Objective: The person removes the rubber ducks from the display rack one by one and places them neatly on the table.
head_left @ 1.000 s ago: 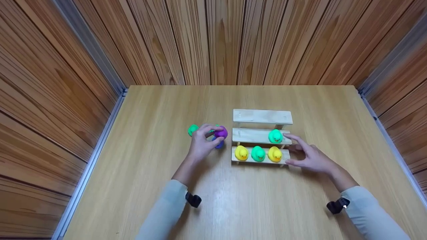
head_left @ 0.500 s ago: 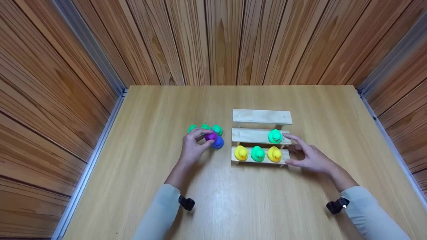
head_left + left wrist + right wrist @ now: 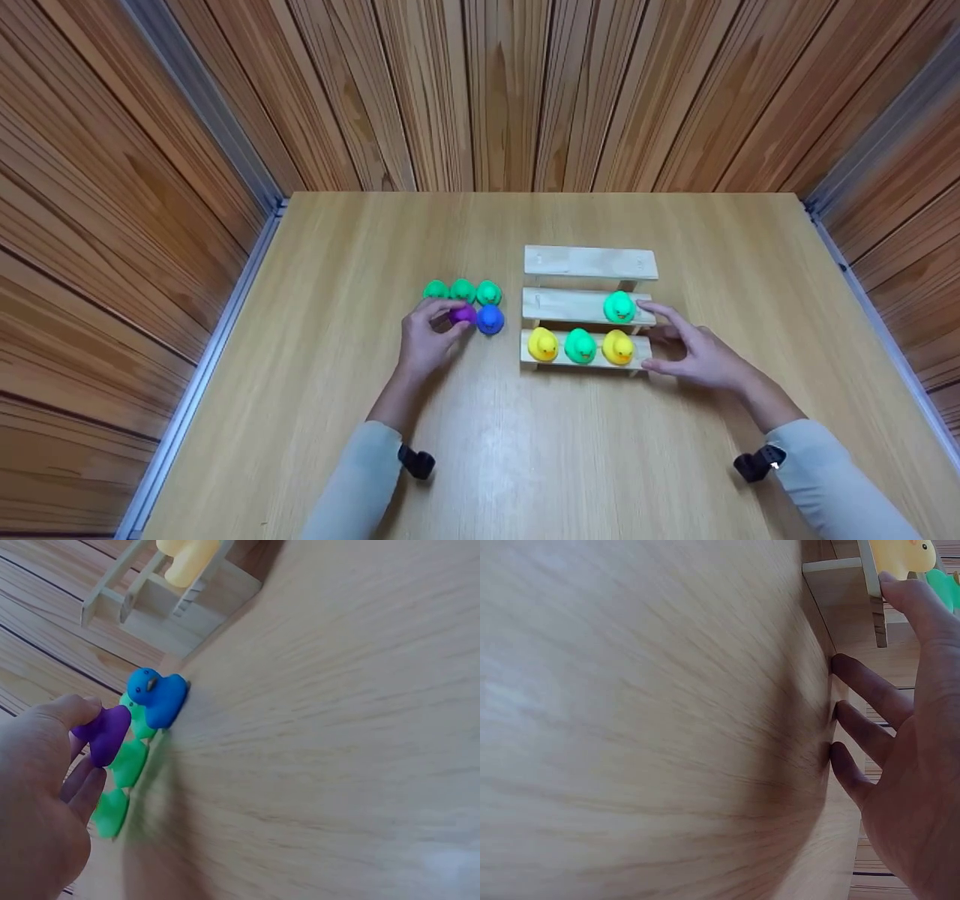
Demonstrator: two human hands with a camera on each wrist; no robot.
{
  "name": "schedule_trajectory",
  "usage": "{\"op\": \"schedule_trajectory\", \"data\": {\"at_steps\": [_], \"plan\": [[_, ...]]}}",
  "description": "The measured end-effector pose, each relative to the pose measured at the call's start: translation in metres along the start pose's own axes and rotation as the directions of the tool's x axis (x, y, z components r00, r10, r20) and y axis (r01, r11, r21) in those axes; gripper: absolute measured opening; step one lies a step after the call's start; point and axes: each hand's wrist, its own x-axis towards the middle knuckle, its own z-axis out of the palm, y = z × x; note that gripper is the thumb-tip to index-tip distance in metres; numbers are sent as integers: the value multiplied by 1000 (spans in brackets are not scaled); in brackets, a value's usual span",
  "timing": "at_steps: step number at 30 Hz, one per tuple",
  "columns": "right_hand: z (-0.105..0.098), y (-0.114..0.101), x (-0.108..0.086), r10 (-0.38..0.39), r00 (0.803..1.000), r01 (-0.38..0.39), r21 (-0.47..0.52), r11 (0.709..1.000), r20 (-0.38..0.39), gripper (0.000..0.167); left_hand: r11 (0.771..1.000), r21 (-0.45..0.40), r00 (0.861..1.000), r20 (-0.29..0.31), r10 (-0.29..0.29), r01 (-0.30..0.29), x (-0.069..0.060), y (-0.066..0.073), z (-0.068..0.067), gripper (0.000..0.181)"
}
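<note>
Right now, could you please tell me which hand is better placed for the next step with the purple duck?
The left hand, I'd judge: it pinches the purple duck near the blue duck. The right hand is farther off, at the right end of the wooden rack.

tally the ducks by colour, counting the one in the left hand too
Green ducks: 5 (3 on the table, 2 on the rack)
Yellow ducks: 2 (both on the rack)
Blue duck: 1 (on the table)
Purple duck: 1 (in the left hand)
Total: 9
</note>
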Motion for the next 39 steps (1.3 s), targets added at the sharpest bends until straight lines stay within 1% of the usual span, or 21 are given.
{"op": "schedule_trajectory", "data": {"at_steps": [4,10,17,24,29,37,39], "plan": [[0,2,0,-2,1000,2,13,1000,10,94,999,37,1000,-15,-20,20,-1,-4,0,27],[0,2,0,5,1000,-5,33,999,15,93,998,60,999,-32,-19,21,0,-8,2,26],[0,2,0,2,1000,-2,27,1000,8,94,996,85,999,-39,-23,26,0,-14,5,25],[1,1,1,-1,1000,1,-9,1000,-6,98,994,107,998,-57,0,6,0,-17,6,27],[0,2,0,-5,1000,5,-1,1000,-4,97,996,87,998,-48,-31,35,1,-17,7,28],[0,2,0,-3,1000,3,16,1000,1,97,997,47,997,-42,-59,61,2,-19,9,29],[0,1,0,-4,1000,4,17,1000,2,97,998,41,998,-45,-53,55,2,-19,9,29]]}}
